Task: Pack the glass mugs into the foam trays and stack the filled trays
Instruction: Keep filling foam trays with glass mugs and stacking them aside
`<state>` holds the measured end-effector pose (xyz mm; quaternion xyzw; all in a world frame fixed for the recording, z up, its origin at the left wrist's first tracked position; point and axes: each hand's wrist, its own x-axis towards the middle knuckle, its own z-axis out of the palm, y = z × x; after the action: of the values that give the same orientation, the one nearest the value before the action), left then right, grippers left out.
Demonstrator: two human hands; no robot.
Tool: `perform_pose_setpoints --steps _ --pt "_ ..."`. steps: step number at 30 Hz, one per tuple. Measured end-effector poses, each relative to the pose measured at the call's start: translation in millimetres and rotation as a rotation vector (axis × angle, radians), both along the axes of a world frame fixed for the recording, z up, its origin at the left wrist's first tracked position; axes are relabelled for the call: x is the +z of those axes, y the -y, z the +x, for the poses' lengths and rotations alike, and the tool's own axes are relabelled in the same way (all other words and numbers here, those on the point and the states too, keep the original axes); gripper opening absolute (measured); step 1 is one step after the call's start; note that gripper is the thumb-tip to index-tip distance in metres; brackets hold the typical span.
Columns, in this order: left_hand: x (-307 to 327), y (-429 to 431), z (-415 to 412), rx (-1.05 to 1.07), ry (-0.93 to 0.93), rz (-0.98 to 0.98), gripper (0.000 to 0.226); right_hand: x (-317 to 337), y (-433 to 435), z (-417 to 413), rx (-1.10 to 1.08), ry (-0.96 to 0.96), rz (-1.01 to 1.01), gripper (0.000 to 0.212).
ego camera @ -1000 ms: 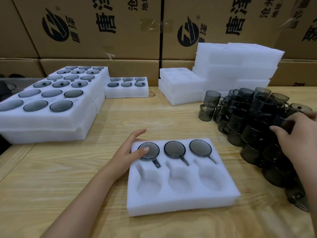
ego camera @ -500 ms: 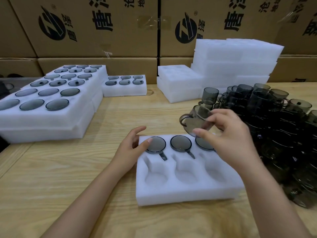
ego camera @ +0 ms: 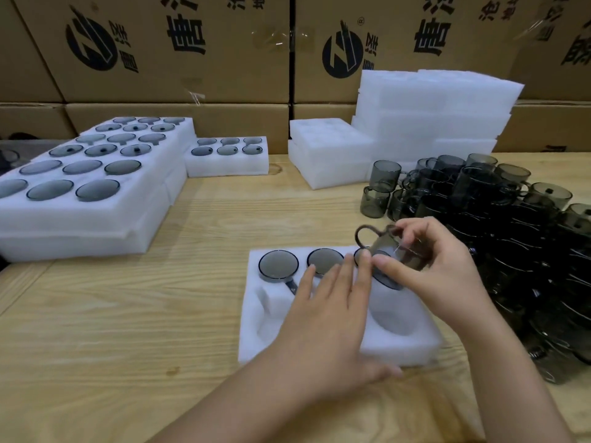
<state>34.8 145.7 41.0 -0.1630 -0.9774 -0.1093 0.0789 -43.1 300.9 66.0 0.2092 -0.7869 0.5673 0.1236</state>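
One foam tray [ego camera: 251,346] is lying near centre on the wooden table [ego camera: 128,314]. Three seated mugs [ego camera: 278,265] are filling its far row, the rightmost partly hidden. At far left, eighteen mug bases are showing across a block of filled trays [ego camera: 96,215], and a small tray [ego camera: 224,167] beside it is holding six more. Stacks of empty foam [ego camera: 431,116] are standing far right, with a loose mug pile [ego camera: 511,219], too tangled to count, in front of them. The left hand [ego camera: 323,318] is lying flat across the tray's near pockets, fingers straight. The right hand [ego camera: 447,282] is pinching a tilted mug [ego camera: 388,251] just above the tray's right side, with the handle pointing left.
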Motion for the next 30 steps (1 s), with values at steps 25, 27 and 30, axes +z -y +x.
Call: perform_pose_setpoints --steps 25,27,30 --pt "-33.4 -5.2 -17.8 0.106 -0.649 0.047 0.049 -31.1 26.0 -7.1 -0.16 -0.208 0.373 0.026" --pt "-34.9 -5.0 -17.7 0.089 -0.659 0.028 0.046 -30.0 27.7 -6.3 -0.168 -0.246 0.428 0.028" --pt "-35.7 -2.6 -16.9 0.091 -0.657 0.027 0.045 -28.8 30.1 -5.3 -0.151 -0.253 0.439 0.026"
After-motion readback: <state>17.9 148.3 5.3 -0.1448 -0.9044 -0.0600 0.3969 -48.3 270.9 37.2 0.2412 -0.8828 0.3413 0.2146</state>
